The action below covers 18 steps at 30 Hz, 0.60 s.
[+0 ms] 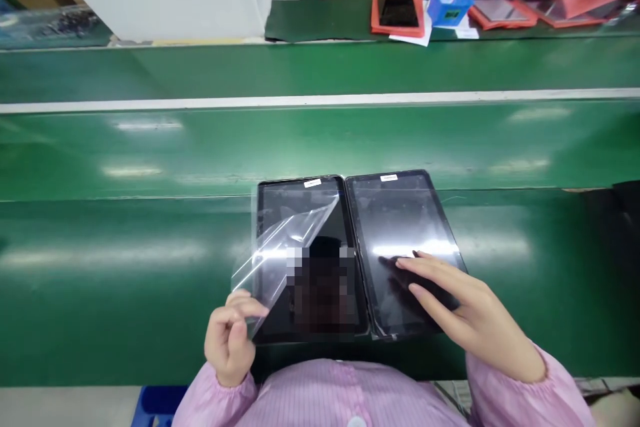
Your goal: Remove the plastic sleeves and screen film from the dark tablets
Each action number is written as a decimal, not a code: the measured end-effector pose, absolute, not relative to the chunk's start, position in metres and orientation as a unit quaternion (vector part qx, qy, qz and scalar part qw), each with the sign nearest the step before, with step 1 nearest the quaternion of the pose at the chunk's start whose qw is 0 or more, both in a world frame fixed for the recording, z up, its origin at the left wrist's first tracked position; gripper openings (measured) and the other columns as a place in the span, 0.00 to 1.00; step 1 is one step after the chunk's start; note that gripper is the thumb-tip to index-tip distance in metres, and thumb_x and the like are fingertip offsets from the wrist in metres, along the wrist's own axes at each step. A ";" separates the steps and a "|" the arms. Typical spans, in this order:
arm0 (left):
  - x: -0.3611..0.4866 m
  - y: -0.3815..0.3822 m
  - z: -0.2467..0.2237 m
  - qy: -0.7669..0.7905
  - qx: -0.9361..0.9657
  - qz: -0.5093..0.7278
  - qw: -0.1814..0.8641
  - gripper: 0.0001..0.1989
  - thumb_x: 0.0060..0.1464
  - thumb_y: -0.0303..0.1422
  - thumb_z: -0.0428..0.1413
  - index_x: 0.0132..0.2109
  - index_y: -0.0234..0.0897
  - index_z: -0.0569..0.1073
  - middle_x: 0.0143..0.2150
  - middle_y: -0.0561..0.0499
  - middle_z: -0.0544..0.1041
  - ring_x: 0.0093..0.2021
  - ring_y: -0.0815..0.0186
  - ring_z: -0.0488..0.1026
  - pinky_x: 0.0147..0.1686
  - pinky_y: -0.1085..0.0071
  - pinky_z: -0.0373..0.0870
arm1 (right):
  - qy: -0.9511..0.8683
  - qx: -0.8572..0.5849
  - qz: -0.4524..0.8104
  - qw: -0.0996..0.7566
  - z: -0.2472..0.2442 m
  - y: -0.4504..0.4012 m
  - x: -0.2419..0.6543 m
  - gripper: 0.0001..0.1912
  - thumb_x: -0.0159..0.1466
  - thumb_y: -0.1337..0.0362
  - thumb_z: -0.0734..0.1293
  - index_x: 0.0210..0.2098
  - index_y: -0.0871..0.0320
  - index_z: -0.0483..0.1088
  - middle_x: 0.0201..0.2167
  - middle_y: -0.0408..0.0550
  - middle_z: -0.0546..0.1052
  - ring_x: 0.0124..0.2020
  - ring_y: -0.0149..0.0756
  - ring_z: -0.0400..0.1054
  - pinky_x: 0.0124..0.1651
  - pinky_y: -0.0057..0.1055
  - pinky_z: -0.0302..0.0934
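Film (285,247), clear and glossy, curls back off the glass of a black tablet (327,210). The left hand (230,340) pinches its lifted corner between thumb and fingers, a narrow grip that keeps the thin sheet taut and clear of the screen. The right hand (447,300) lies spread on a second tablet (400,213), pressing it flat. Both slim, rounded-cornered tablets sit edge to edge on the smooth green bench (150,267).

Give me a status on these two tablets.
Done: nothing clearly finished; the right tablet shows no lifted film, but glare hides whether film covers it. In hand: the left hand pinches a clear film curled back off the left tablet. Left: that film still seems attached near the tablet's top edge. The right hand rests on the right tablet.
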<state>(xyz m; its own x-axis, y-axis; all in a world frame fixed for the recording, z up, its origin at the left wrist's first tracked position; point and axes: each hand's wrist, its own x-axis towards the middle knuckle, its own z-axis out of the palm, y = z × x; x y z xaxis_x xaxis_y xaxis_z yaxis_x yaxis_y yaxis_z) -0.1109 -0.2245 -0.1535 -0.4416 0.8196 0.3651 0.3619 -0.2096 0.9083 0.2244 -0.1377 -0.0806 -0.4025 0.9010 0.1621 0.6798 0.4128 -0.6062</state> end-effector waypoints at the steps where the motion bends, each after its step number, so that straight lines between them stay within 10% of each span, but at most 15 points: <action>1: -0.111 -0.225 -0.158 0.578 0.509 0.616 0.164 0.11 0.67 0.36 0.50 0.34 0.43 0.65 0.27 0.57 0.81 0.25 0.63 0.75 0.43 0.56 0.73 | -0.809 -0.482 0.223 0.251 -0.082 -0.136 0.223 0.15 0.70 0.63 0.65 0.55 0.46 0.74 0.49 0.45 0.83 0.55 0.50 0.76 0.55 0.52 0.74; 18: -0.129 -0.231 -0.194 0.492 0.613 0.617 0.035 0.15 0.59 0.36 0.50 0.26 0.39 0.56 0.27 0.53 0.79 0.23 0.64 0.74 0.32 0.62 0.68 | -0.862 -0.410 0.148 0.258 -0.090 -0.153 0.177 0.11 0.68 0.65 0.67 0.47 0.54 0.79 0.48 0.54 0.77 0.50 0.45 0.71 0.62 0.56 0.60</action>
